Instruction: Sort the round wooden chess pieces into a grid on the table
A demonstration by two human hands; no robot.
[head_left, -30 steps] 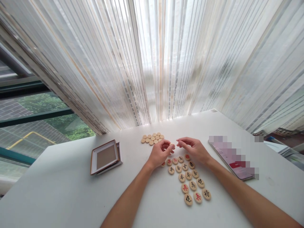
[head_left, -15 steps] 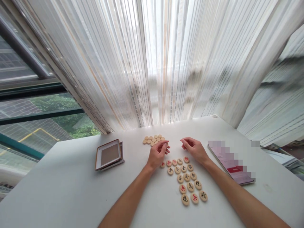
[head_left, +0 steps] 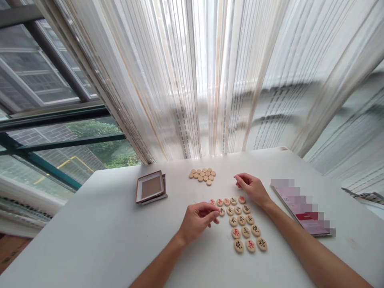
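Observation:
Round wooden xiangqi pieces (head_left: 241,220) lie face up in rows on the white table (head_left: 114,240), marked with red or black characters. My left hand (head_left: 199,220) is just left of the second row, thumb and fingers pinched together. A xiangqi piece appears to be in that pinch, mostly hidden by the fingers. Beyond the rows, several plain-topped pieces (head_left: 205,173) form a cluster, with one at its near edge. My right hand (head_left: 252,188) rests right of the top row, fingers curled closed with nothing visible in them.
An open shallow box (head_left: 150,188) with a brown inside stands at the left, stacked on another part. A flat pink booklet (head_left: 306,212), partly pixelated, lies right of my right forearm. A striped sheer curtain (head_left: 207,100) hangs along the table's back edge, with a window at the left.
My left hand has come back from the plain-topped cluster toward the left end of the second row. My right hand stays about where it was. The view has turned slightly left.

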